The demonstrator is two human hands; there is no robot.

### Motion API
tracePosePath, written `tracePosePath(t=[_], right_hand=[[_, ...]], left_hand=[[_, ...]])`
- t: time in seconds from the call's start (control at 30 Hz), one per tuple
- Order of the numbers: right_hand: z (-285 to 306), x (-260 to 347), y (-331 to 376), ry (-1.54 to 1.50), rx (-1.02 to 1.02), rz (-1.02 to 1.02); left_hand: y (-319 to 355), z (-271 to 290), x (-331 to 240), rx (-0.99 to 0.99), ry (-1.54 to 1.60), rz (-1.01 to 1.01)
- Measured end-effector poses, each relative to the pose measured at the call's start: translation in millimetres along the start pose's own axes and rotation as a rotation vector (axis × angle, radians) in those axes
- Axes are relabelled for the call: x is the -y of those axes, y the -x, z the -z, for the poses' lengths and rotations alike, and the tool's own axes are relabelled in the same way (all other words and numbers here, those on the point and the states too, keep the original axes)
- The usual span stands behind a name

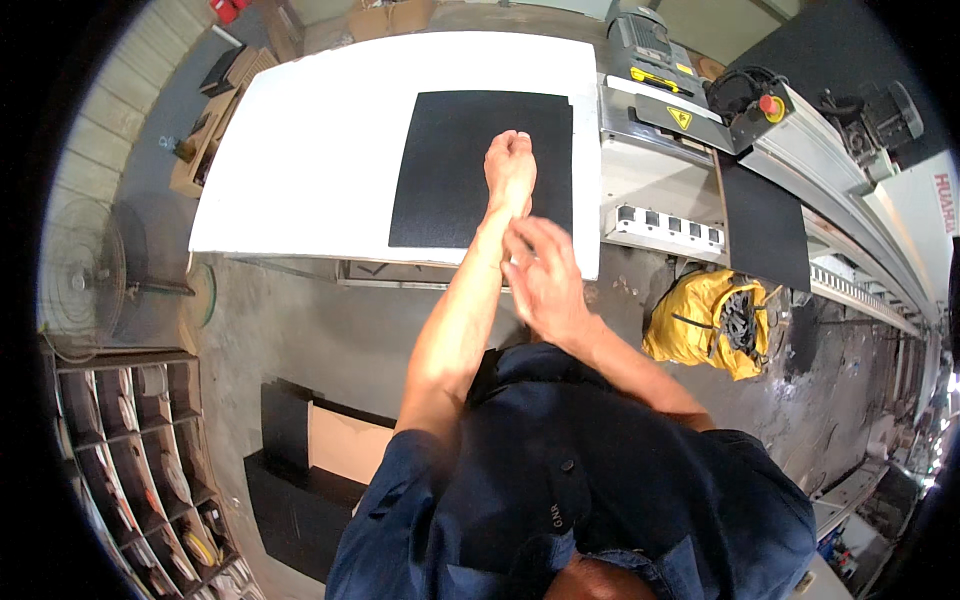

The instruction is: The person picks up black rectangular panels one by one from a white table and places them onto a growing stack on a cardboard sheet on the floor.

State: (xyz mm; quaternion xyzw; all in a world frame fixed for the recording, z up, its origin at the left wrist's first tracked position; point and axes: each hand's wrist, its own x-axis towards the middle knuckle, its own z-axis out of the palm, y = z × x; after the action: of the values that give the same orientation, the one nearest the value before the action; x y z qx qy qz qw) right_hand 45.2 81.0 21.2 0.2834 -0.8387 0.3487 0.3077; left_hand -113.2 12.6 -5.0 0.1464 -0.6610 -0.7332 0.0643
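A flat black panel (440, 170) lies on the right part of a large white board. Above the panel my left hand (511, 170) reaches out with its fingers curled in. The inside of that hand is hidden, and I cannot tell whether anything is in it. My right hand (548, 275) is by my left forearm, just below the wrist, near the white board's front edge. Its fingers are bent and spread, slightly blurred, and no object shows in them. Whether its fingertips touch the forearm is unclear.
The white board (300, 150) tops a stand. To the right is a machine (680, 120) with a red button (771, 108), a black panel (765, 220) against it. A yellow bag (700, 320) sits on the floor. Left are a rack of rolls (150, 460), a fan (85, 275) and black boards (290, 510).
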Motion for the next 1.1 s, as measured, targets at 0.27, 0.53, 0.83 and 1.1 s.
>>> tracePosePath(t=[0.27,0.53,0.83,1.1], right_hand=[[18.0,-12.7,-19.7,0.066,-0.034,-0.021],[14.3,-9.3,6.4,0.048,0.06,-0.014],[14.3,-22.5,0.6,0.054,0.055,-0.024],[64.8,-79.7,48.3,0.165,-0.077,-0.253]], left_hand=[[7.1,-18.7,-6.7,0.03,-0.184,-0.137],[-3.2,-28.1,9.2,0.091,-0.02,-0.043],[-6.1,-39.9,5.5,0.089,-0.093,-0.067],[-12.6,-39.8,35.7,0.266,-0.022,0.088]])
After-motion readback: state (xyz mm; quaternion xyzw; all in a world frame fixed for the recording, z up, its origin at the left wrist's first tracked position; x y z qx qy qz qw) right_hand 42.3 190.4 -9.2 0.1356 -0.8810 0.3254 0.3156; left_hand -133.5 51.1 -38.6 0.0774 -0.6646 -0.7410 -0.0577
